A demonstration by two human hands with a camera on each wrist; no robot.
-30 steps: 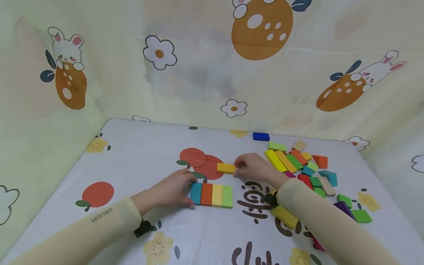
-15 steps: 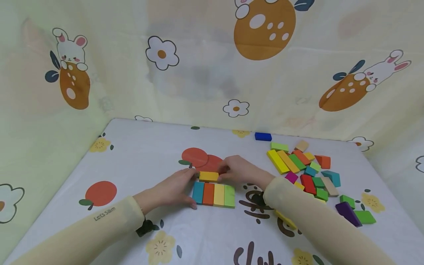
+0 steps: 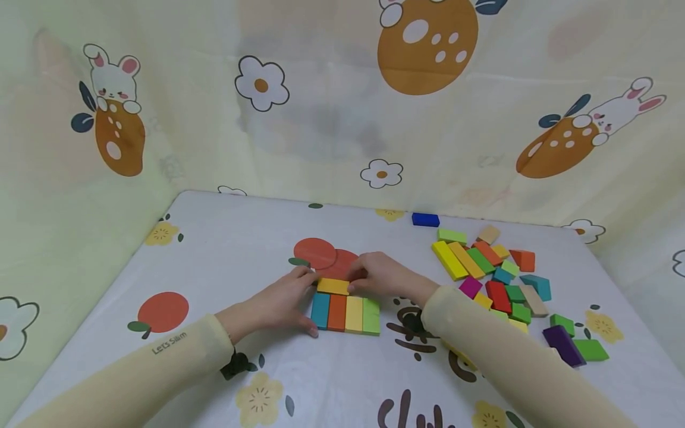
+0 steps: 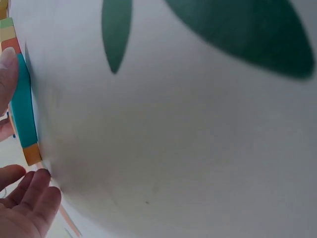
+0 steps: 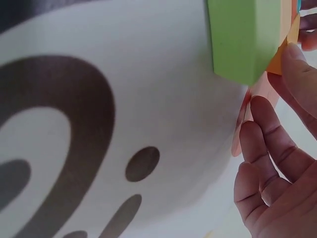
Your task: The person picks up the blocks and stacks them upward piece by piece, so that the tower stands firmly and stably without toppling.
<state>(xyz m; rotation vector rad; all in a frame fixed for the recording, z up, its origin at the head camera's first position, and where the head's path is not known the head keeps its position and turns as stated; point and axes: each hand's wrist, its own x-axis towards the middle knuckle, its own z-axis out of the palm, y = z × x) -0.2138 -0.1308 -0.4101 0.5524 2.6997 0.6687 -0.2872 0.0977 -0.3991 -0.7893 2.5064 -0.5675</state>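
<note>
Four parts of a flat row lie side by side at the table's middle: a teal block [image 3: 320, 311], an orange-red block [image 3: 336, 312], a pale yellow block [image 3: 354, 314] and a light green block [image 3: 371, 316]. Across the row's far end lies an orange-yellow block [image 3: 333, 287], its right end pinched by my right hand [image 3: 382, 274]. My left hand [image 3: 280, 302] rests at the row's left side. In the left wrist view its thumb [image 4: 7, 74] touches the teal block's side, while the other fingers extend past the far corner. The right wrist view shows the light green block [image 5: 237, 44] close up.
A loose pile of coloured blocks [image 3: 498, 295] spreads over the table's right side. At the back edge lies a dark blue block [image 3: 426, 220]. A purple block [image 3: 563, 346] sits at the right, and a yellow block is partly hidden under my right forearm.
My right hand has carried the orange-yellow block leftward and toward me, from right of the row to its far end. The left hand has stayed almost still beside the teal block.
</note>
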